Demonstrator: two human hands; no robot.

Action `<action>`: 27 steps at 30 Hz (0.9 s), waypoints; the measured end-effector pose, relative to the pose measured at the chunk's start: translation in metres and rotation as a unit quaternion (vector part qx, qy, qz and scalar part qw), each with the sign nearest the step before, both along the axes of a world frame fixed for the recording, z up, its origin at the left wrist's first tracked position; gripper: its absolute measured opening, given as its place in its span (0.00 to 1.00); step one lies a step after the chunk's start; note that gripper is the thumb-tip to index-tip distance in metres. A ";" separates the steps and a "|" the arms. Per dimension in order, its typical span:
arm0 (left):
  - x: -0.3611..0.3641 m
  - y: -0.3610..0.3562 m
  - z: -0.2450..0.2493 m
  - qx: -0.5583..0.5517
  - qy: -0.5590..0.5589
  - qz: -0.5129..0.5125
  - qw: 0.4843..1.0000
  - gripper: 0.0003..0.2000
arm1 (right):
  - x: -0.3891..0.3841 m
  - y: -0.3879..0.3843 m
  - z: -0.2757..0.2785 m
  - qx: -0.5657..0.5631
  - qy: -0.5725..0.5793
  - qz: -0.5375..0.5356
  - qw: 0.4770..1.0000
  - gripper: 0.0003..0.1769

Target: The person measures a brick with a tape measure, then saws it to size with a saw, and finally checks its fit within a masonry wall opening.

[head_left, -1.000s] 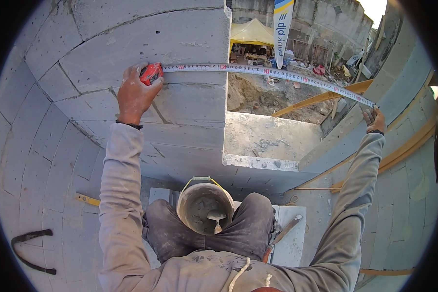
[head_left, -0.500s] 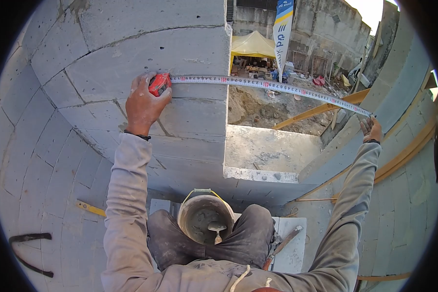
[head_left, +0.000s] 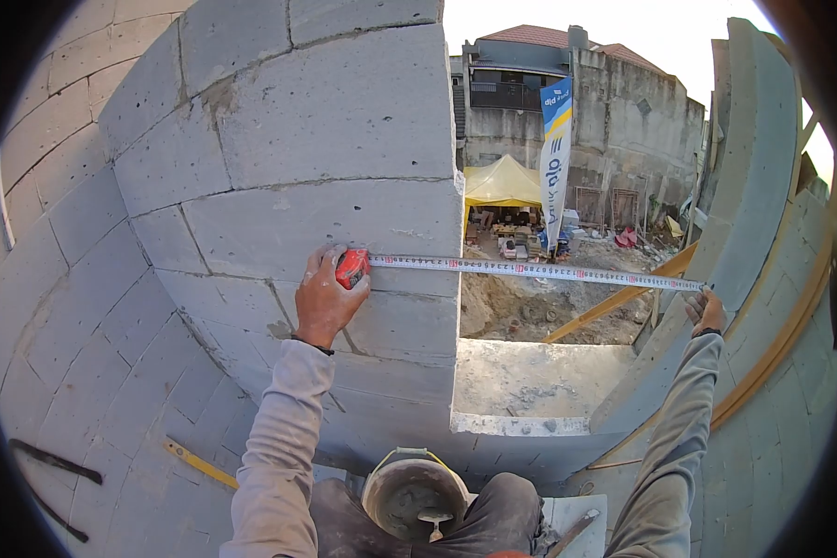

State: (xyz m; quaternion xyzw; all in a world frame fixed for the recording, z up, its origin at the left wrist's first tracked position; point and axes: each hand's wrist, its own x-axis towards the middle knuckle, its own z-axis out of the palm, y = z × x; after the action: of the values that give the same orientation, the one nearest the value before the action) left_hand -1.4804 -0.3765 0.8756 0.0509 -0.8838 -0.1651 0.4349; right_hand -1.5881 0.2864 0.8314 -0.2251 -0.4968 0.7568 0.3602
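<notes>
My left hand (head_left: 325,299) is closed around a red tape measure (head_left: 352,269), held close to the grey block wall (head_left: 344,102). The measuring tape (head_left: 530,271) runs out to the right, across the window opening. At its far end my right hand (head_left: 706,311) pinches the tip, against the opening's right edge (head_left: 693,270). Between my knees stands a bucket (head_left: 374,507) with wet grey mix and a trowel (head_left: 435,521) in it.
A concrete sill (head_left: 539,377) lies below the tape. Outside are a wooden plank (head_left: 614,302), a yellow canopy (head_left: 503,183), a banner (head_left: 555,158) and rubble. A yellow level (head_left: 200,462) is at the lower left, and a long tool (head_left: 575,533) near my right knee.
The view has tilted upward, so the wall, opening and hands appear lower. Both hands still hold the stretched tape, which looks straighter and more level than before.
</notes>
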 end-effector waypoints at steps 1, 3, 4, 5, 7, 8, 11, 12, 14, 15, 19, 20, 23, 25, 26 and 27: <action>0.000 0.000 0.000 0.001 -0.002 -0.001 1.000 0.28 | 0.001 0.000 0.000 0.001 -0.002 -0.001 1.000 0.16; 0.002 0.000 0.001 -0.001 -0.006 -0.004 1.000 0.28 | 0.001 0.000 0.000 -0.002 -0.004 0.018 1.000 0.18; 0.002 0.001 0.000 0.002 -0.015 -0.004 1.000 0.28 | 0.003 -0.002 -0.001 0.001 -0.013 0.018 1.000 0.18; 0.002 0.002 0.000 0.001 -0.008 -0.006 1.000 0.28 | 0.004 -0.006 -0.002 -0.003 -0.008 0.015 1.000 0.17; 0.004 0.006 -0.004 0.006 -0.012 -0.007 1.000 0.28 | 0.008 -0.013 -0.008 -0.005 -0.003 0.039 0.999 0.14; 0.006 0.009 -0.008 0.012 -0.018 -0.015 1.000 0.28 | 0.010 -0.020 -0.013 0.002 -0.016 0.040 0.999 0.14; 0.013 0.016 -0.037 0.006 -0.036 -0.034 0.999 0.27 | 0.025 -0.057 -0.036 0.006 -0.018 0.130 0.991 0.11; 0.017 0.018 -0.050 -0.013 -0.032 -0.046 0.998 0.26 | 0.030 -0.069 -0.049 0.013 -0.023 0.169 0.985 0.11; 0.028 0.025 -0.078 0.009 -0.077 -0.054 0.996 0.26 | 0.047 -0.109 -0.067 0.004 -0.027 0.233 0.972 0.10; 0.032 0.027 -0.088 0.020 -0.096 -0.059 0.993 0.26 | 0.055 -0.126 -0.079 0.004 -0.031 0.261 0.965 0.09; 0.057 0.033 -0.148 0.072 -0.180 -0.047 0.980 0.27 | 0.090 -0.197 -0.116 0.035 -0.059 0.340 0.938 0.08; 0.062 0.034 -0.161 0.100 -0.202 -0.057 0.973 0.27 | 0.099 -0.215 -0.120 0.041 -0.066 0.360 0.930 0.09; 0.074 0.043 -0.194 0.150 -0.253 -0.087 0.952 0.27 | 0.122 -0.266 -0.136 0.098 -0.076 0.438 0.891 0.09; 0.083 0.055 -0.211 0.214 -0.282 -0.125 0.927 0.29 | 0.136 -0.300 -0.140 0.153 -0.092 0.489 0.854 0.11; 0.086 0.061 -0.218 0.215 -0.286 -0.126 0.925 0.29 | 0.142 -0.314 -0.146 0.179 -0.090 0.520 0.831 0.13; 0.088 0.067 -0.225 0.269 -0.300 -0.148 0.903 0.29 | 0.148 -0.326 -0.152 0.237 -0.095 0.509 0.822 0.16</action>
State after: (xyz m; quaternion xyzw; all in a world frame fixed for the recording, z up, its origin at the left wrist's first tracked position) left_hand -1.3923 -0.3094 0.6503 0.0818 -0.8917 -0.4360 0.0900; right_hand -1.4399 -0.0398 0.6791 0.0806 -0.7365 0.6665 -0.0827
